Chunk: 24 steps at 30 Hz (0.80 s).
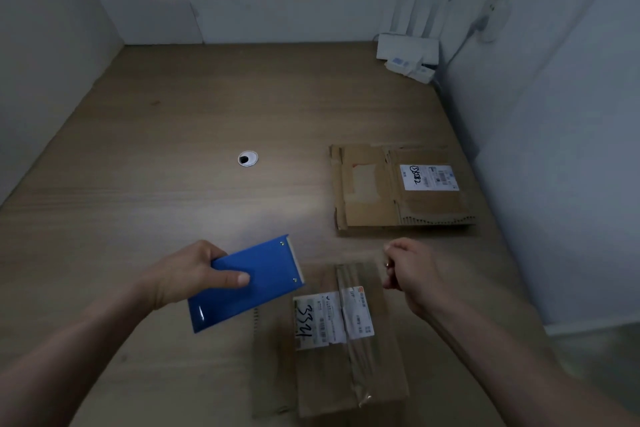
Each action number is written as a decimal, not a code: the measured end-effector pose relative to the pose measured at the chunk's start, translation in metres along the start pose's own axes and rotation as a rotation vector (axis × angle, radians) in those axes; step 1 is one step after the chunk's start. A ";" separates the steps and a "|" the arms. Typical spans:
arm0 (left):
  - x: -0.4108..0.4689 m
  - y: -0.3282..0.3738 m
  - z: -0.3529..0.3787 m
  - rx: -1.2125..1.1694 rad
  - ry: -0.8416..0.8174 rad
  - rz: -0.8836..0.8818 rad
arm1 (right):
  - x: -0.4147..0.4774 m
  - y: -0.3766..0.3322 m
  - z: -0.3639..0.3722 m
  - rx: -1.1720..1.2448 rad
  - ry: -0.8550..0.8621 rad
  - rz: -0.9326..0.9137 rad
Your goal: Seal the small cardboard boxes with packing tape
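My left hand (187, 274) grips a blue tape dispenser (246, 282) above the wooden table, thumb lying across its flat top. A strip of clear packing tape (346, 260) stretches from the dispenser's front edge to my right hand (410, 274), which pinches the tape's end with curled fingers. Below the stretched tape lies a small cardboard box (349, 367) with white shipping labels and older tape along its seam. A second cardboard box (398, 187) with one white label lies further back on the right.
The wooden table (156, 184) has a round cable grommet (248, 158) near its middle. A white router with antennas (408, 50) stands at the far right corner against the wall. Walls close the table in on the left, back and right.
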State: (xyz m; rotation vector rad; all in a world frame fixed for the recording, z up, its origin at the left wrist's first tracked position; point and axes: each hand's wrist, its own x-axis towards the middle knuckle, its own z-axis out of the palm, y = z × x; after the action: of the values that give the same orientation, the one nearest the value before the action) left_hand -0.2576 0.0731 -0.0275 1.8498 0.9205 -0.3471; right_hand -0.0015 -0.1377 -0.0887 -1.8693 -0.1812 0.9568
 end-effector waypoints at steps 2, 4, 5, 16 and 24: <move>0.010 -0.006 -0.001 0.007 0.000 -0.015 | 0.010 0.010 0.006 -0.083 0.044 -0.016; 0.019 -0.012 -0.001 0.017 -0.010 -0.026 | 0.016 0.017 0.011 -0.185 0.094 -0.038; 0.024 -0.014 -0.002 0.027 -0.016 -0.027 | 0.019 0.020 0.014 -0.220 0.116 -0.047; 0.058 -0.022 0.001 0.093 -0.037 -0.037 | 0.026 0.031 0.027 -0.430 0.237 -0.093; 0.067 -0.031 0.007 0.092 -0.050 -0.068 | 0.027 0.047 0.037 -0.386 0.319 -0.159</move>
State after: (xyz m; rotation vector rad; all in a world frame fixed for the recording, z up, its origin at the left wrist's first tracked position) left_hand -0.2341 0.1034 -0.0912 1.8874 0.9485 -0.4831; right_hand -0.0212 -0.1217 -0.1496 -2.2935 -0.3327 0.5286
